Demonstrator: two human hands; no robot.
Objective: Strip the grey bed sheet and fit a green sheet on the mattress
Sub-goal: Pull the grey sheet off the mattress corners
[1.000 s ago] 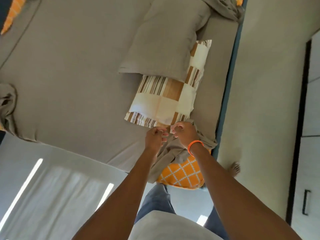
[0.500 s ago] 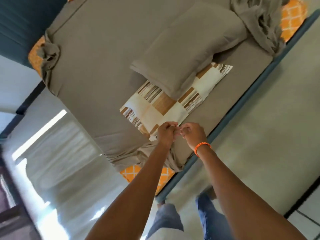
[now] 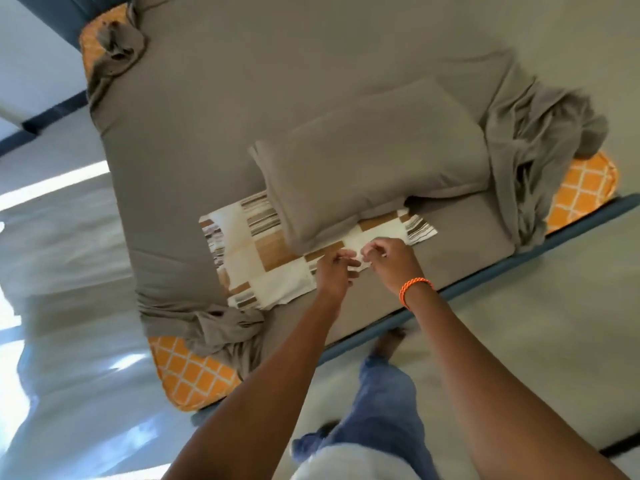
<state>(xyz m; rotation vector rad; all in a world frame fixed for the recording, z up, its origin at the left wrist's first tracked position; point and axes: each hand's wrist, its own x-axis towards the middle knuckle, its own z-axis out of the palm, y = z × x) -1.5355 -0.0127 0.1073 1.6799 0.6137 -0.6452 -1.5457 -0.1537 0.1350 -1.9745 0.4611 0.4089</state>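
The grey bed sheet point(image 3: 214, 109) covers most of the mattress point(image 3: 194, 375), but three corners are pulled off and bunched, baring orange lattice ticking. A grey pillow point(image 3: 374, 168) lies across a brown-and-cream patchwork pillow point(image 3: 273, 261), whose near edge the left hand point(image 3: 334, 271) and right hand point(image 3: 389, 259) both pinch. Since a second ago both hands have shifted from the loosened corner along the blue bed edge point(image 3: 485, 285); open floor point(image 3: 554, 341) lies beside it.

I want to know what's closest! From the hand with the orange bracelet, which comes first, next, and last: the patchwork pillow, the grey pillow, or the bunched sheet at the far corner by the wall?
1. Patchwork pillow: right at the right hand.
2. Grey pillow: just beyond, lying partly on the patchwork one.
3. Bunched sheet corner: far across the bed, upper left.
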